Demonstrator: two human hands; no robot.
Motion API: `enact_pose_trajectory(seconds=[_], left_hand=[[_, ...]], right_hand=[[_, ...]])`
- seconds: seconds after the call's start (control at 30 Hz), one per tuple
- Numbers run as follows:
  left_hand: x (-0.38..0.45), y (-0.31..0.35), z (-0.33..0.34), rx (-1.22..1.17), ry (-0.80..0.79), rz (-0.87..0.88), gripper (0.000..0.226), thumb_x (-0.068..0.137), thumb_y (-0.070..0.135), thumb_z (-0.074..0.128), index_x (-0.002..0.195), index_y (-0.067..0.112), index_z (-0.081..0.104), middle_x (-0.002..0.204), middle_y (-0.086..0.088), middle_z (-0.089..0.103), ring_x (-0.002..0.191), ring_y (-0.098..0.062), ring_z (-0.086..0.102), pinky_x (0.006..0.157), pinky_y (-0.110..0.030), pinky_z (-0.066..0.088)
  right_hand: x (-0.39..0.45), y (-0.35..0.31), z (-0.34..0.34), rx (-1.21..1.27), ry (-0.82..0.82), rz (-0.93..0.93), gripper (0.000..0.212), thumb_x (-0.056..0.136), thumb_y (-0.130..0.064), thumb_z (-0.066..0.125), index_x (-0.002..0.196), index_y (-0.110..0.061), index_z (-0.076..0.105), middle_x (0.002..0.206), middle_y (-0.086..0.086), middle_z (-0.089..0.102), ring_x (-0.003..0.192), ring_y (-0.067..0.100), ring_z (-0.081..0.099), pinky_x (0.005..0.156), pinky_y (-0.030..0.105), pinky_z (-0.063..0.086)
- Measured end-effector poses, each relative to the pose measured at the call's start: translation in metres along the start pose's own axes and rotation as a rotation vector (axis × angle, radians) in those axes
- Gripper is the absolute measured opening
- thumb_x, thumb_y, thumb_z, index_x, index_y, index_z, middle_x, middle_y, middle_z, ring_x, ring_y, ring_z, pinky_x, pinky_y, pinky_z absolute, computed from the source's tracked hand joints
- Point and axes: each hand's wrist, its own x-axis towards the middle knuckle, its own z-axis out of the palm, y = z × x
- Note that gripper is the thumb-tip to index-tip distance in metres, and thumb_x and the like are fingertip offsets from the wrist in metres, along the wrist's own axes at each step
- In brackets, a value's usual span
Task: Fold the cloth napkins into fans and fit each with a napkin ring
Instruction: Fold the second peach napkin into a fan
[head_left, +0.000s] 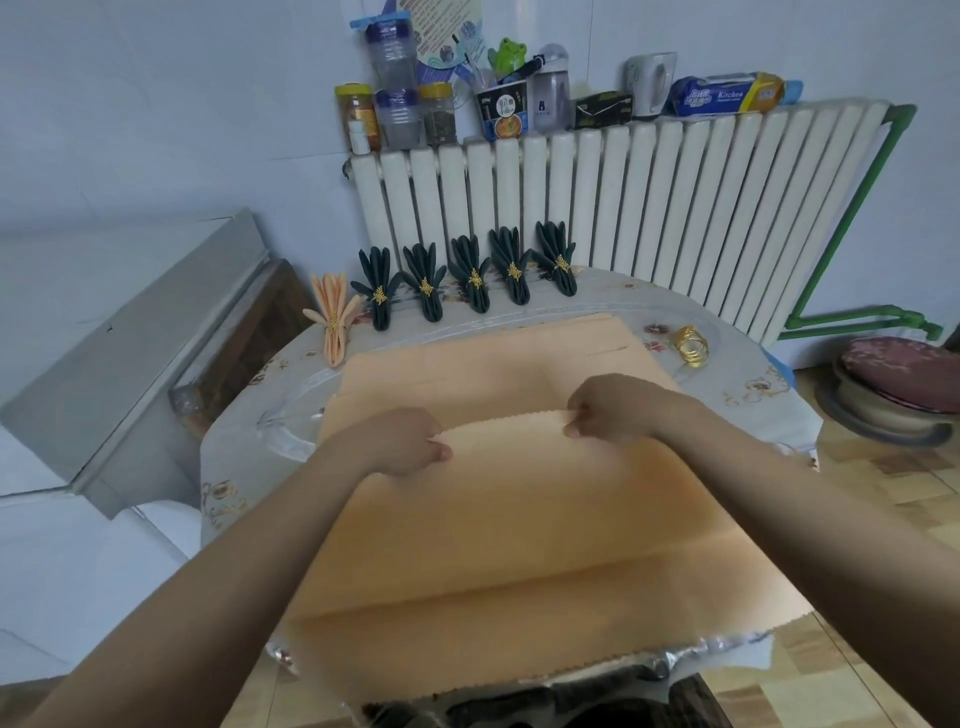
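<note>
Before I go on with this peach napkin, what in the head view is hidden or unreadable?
- Peach stack: count hidden under the top napkin.
- Gold rings: overlapping and small, number unclear.
- Fingertips of left hand and right hand: tucked under the fold.
- Table's near edge: covered by the napkin.

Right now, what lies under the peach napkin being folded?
Under the peach napkin, more flat peach cloths show at the far edge, stacked on the table. How many is hidden.
</note>
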Motion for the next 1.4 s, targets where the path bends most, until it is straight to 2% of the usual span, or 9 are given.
enact_pose_trajectory(seconds=[0.07, 0.13, 0.23, 0.37, 0.6, 0.83, 1.03, 1.2, 1.4], left_hand=[[0.025, -0.006, 0.003, 0.047, 0.110, -0.106, 0.033, 0.100, 0.032, 0.043, 0.120, 0.010, 0.057, 0.108, -0.006, 0.058, 0.095, -0.020, 0.053, 0.083, -0.032, 0.043], [0.047, -0.015, 0.008, 0.065, 0.208, -0.174, 0.030, 0.099, 0.030, 0.043, 0.122, 0.016, 0.057, 0.118, -0.004, 0.057, 0.107, -0.024, 0.053, 0.085, -0.033, 0.044], [0.083, -0.033, 0.011, 0.071, 0.326, -0.226, 0.022, 0.098, 0.025, 0.042, 0.108, 0.018, 0.060, 0.111, -0.004, 0.059, 0.103, -0.023, 0.054, 0.079, -0.032, 0.041], [0.116, -0.047, 0.009, 0.079, 0.379, -0.229, 0.022, 0.098, 0.022, 0.038, 0.106, 0.016, 0.058, 0.109, -0.003, 0.057, 0.100, -0.023, 0.054, 0.081, -0.033, 0.037], [0.149, -0.062, 0.021, -0.043, 0.502, -0.236, 0.016, 0.095, 0.026, 0.043, 0.103, 0.022, 0.056, 0.106, 0.003, 0.052, 0.100, -0.019, 0.048, 0.089, -0.034, 0.035], [0.158, -0.074, 0.035, -0.210, 0.662, -0.274, 0.011, 0.093, 0.026, 0.050, 0.096, 0.021, 0.060, 0.100, 0.005, 0.056, 0.097, -0.016, 0.049, 0.087, -0.029, 0.034], [0.163, -0.071, 0.032, -0.144, 0.617, -0.348, 0.013, 0.092, 0.013, 0.042, 0.095, 0.016, 0.053, 0.102, -0.003, 0.053, 0.095, -0.020, 0.046, 0.086, -0.030, 0.031], [0.166, -0.066, 0.027, -0.137, 0.561, -0.391, 0.019, 0.093, 0.012, 0.038, 0.105, 0.015, 0.053, 0.109, -0.003, 0.051, 0.103, -0.022, 0.045, 0.092, -0.032, 0.031], [0.166, -0.068, 0.038, -0.169, 0.718, -0.321, 0.020, 0.093, 0.013, 0.042, 0.097, 0.021, 0.059, 0.099, 0.005, 0.056, 0.098, -0.017, 0.047, 0.089, -0.028, 0.021]], right_hand=[[0.034, 0.002, 0.005, -0.046, 0.102, 0.082, 0.025, 0.095, -0.031, 0.051, 0.075, -0.016, 0.053, 0.081, -0.001, 0.056, 0.088, 0.023, 0.055, 0.070, 0.030, 0.041], [0.062, 0.003, 0.011, -0.090, 0.173, 0.137, 0.018, 0.095, -0.030, 0.049, 0.084, -0.017, 0.055, 0.090, 0.001, 0.058, 0.095, 0.025, 0.057, 0.072, 0.029, 0.037], [0.106, 0.010, 0.016, -0.184, 0.243, 0.171, 0.015, 0.096, -0.027, 0.046, 0.090, -0.020, 0.058, 0.099, 0.000, 0.064, 0.099, 0.023, 0.056, 0.084, 0.033, 0.033], [0.145, 0.021, 0.024, -0.218, 0.309, 0.184, 0.024, 0.096, -0.030, 0.042, 0.100, -0.019, 0.062, 0.105, 0.002, 0.064, 0.103, 0.023, 0.052, 0.094, 0.034, 0.031], [0.179, 0.031, 0.052, 0.021, 0.494, 0.111, 0.020, 0.094, -0.031, 0.045, 0.101, -0.019, 0.059, 0.105, -0.002, 0.055, 0.103, 0.019, 0.046, 0.093, 0.031, 0.027], [0.192, 0.035, 0.060, 0.028, 0.624, 0.075, 0.016, 0.090, -0.036, 0.054, 0.094, -0.022, 0.062, 0.093, -0.007, 0.059, 0.096, 0.017, 0.051, 0.088, 0.029, 0.020], [0.197, 0.033, 0.056, 0.056, 0.599, 0.153, 0.020, 0.089, -0.044, 0.054, 0.093, -0.027, 0.064, 0.093, -0.010, 0.060, 0.098, 0.014, 0.050, 0.093, 0.031, 0.020], [0.198, 0.032, 0.058, 0.059, 0.617, 0.179, 0.021, 0.088, -0.044, 0.055, 0.091, -0.025, 0.064, 0.094, -0.010, 0.062, 0.098, 0.014, 0.050, 0.091, 0.030, 0.018], [0.197, 0.031, 0.066, 0.104, 0.693, 0.168, 0.016, 0.089, -0.035, 0.058, 0.090, -0.022, 0.066, 0.092, -0.006, 0.062, 0.097, 0.018, 0.053, 0.089, 0.029, 0.017]])
